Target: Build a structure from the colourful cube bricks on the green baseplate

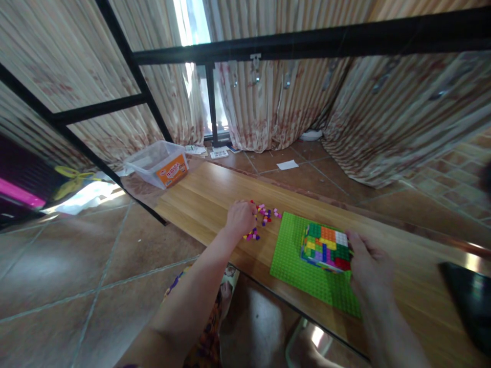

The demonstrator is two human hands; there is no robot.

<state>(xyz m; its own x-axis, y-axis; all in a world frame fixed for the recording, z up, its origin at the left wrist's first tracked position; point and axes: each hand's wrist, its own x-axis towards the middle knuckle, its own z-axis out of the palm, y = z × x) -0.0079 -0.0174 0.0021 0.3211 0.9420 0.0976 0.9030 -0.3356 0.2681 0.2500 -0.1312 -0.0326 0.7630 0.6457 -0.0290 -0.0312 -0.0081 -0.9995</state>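
Note:
A block of colourful toy building bricks (326,246) sits on a green studded baseplate (293,255). My right hand (369,260) is closed at the block's right side, with the thumb along its edge; the far fingers are hidden. Over on the left, my left hand (241,219) reaches down among small loose bricks (264,213), its fingers curled. Whatever may be between those fingertips cannot be made out. More small bricks (252,235) lie just below that hand.
The wooden tabletop (207,194) runs from left to right. A clear plastic tub (153,163) with an orange label stands past its left end. At the right is a dark flat object (468,301). Black metal bars (268,48) cross above, before striped curtains (264,112).

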